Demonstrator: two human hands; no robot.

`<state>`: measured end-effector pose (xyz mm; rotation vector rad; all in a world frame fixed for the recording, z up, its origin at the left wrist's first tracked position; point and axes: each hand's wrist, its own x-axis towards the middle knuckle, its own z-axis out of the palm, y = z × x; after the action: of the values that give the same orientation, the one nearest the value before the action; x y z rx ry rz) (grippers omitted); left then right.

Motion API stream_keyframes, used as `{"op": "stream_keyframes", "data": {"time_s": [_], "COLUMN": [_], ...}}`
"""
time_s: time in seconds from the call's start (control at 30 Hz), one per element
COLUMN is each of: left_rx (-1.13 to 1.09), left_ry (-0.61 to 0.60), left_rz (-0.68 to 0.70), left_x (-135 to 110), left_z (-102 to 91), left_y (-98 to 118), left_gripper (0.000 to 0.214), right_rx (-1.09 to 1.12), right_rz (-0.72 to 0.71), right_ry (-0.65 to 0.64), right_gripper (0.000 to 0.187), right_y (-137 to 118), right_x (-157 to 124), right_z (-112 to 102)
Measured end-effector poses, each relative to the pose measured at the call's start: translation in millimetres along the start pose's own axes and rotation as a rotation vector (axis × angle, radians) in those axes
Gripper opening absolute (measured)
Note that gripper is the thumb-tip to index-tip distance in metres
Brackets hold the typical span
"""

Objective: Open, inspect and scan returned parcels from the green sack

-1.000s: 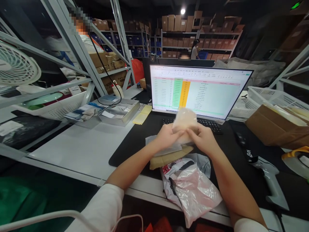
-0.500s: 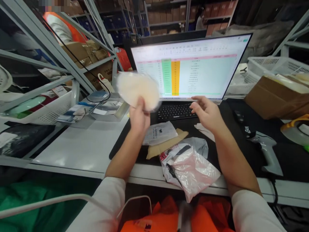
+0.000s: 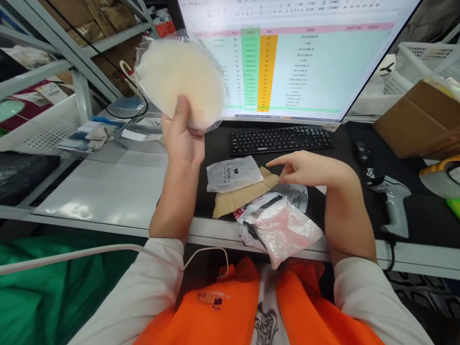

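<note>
My left hand (image 3: 183,136) grips a flat, cream-coloured oval pad (image 3: 172,72) in a clear plastic bag, thumb on its front. It is held up before the left part of the monitor. My right hand (image 3: 305,168) holds nothing. Its index finger stretches left and the others are partly curled, just above or at the edge of a torn brown cardboard piece (image 3: 244,194). On that cardboard lies a white printed plastic bag (image 3: 233,175). Nearer me, a crumpled pinkish-white plastic mailer (image 3: 283,227) overhangs the table edge.
A monitor (image 3: 323,67) with a spreadsheet stands behind a black keyboard (image 3: 280,140). To the right are a mouse (image 3: 361,152), a barcode scanner (image 3: 395,201), a cardboard box (image 3: 419,120) and a tape roll (image 3: 440,177). A white basket (image 3: 53,124) sits at left.
My right hand has moved down and left from below the screen toward the packaging, its index finger stretched out. The left hand has raised the bagged pad slightly. My view has tilted downward.
</note>
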<state>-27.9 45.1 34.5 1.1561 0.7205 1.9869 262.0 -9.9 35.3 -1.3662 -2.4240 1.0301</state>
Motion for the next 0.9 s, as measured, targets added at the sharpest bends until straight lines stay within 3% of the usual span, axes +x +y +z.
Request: {"op": "stream_keyframes", "data": {"time_s": [0.17, 0.3, 0.37, 0.43, 0.53, 0.63, 0.7, 0.83, 0.9], "left_rx": [-0.179, -0.091, 0.007, 0.078, 0.11, 0.095, 0.075, 0.066, 0.071], "left_ry": [-0.174, -0.247, -0.233, -0.209, -0.131, 0.002, 0.088, 0.219, 0.229], "left_rz": [0.065, 0.126, 0.131, 0.078, -0.061, -0.186, -0.274, -0.474, -0.54], "left_x": [-9.5, -20.9, -29.9, -42.7, -69.7, -102.4, -124.1, -159.1, -170.3], "left_z": [0.8, 5.9, 5.2, -2.5, -31.6, -76.4, -107.0, -147.6, -154.6], "left_y": [14.0, 35.8, 47.2, 56.4, 65.5, 69.3, 67.9, 54.7, 47.0], "left_gripper": [0.048, 0.052, 0.055, 0.059, 0.062, 0.061, 0.061, 0.069, 0.072], "right_rx": [0.02, -0.06, -0.096, -0.112, -0.155, -0.219, -0.324, -0.471, -0.409], "right_rz": [-0.094, -0.073, -0.07, -0.085, -0.087, -0.095, -0.071, 0.026, 0.018], "right_ry": [0.055, 0.163, 0.252, 0.345, 0.49, 0.488, 0.385, 0.247, 0.2], "right_gripper": [0.043, 0.028, 0.033, 0.051, 0.063, 0.046, 0.042, 0.067, 0.053], "right_y": [-7.8, -6.7, -4.3, -5.0, -17.3, -34.3, -36.9, -10.7, 9.0], "right_x": [6.1, 26.9, 32.3, 25.9, -6.5, -41.7, -50.1, -30.4, -20.9], "right_z": [8.5, 27.6, 32.5, 29.6, 16.8, 16.5, 32.7, 87.5, 108.0]}}
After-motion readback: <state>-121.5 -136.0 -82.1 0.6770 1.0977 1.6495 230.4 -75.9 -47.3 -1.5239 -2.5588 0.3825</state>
